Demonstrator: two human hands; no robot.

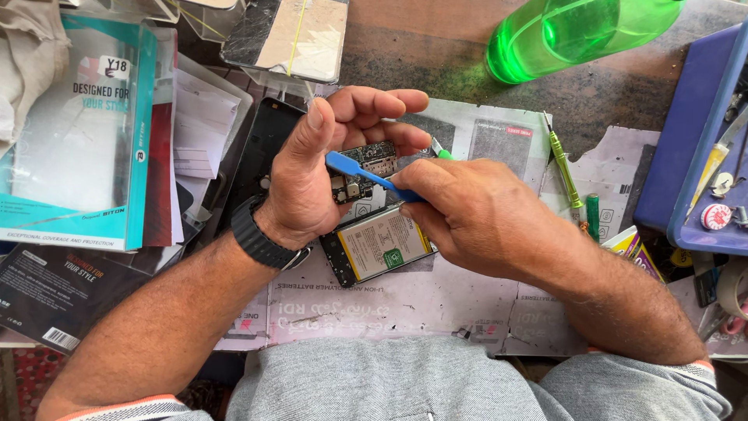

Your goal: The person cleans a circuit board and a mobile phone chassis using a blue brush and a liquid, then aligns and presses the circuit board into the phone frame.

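Head view: small circuit board (365, 165) is out of the phone, held up above the bench in the left hand (315, 175), fingers curled round its far edge and thumb raised beside it. Right hand (467, 214) pinches a blue plastic pry tool (366, 175) between thumb and fingers, its flat tip resting on the board's near face. Judging from that, the phone is already opened and the board lifted free; work on the board itself looks mid-way, and nothing shows reassembly begun. Directly below the hands lies the opened phone body (378, 245) with its yellow-labelled battery facing up, still seated in the frame. It rests on a worn paper mat (405, 308) covering the bench. A dark back cover (261, 152) lies just left of the left hand. Right of the hands: green-handled screwdriver (562, 164) on the mat, blue tray (693, 156) of small parts further out. Green bottle (576, 31) lies on its side at the top. Teal accessory box (78, 132) sits far left. Black watch (261, 238) on the left wrist.
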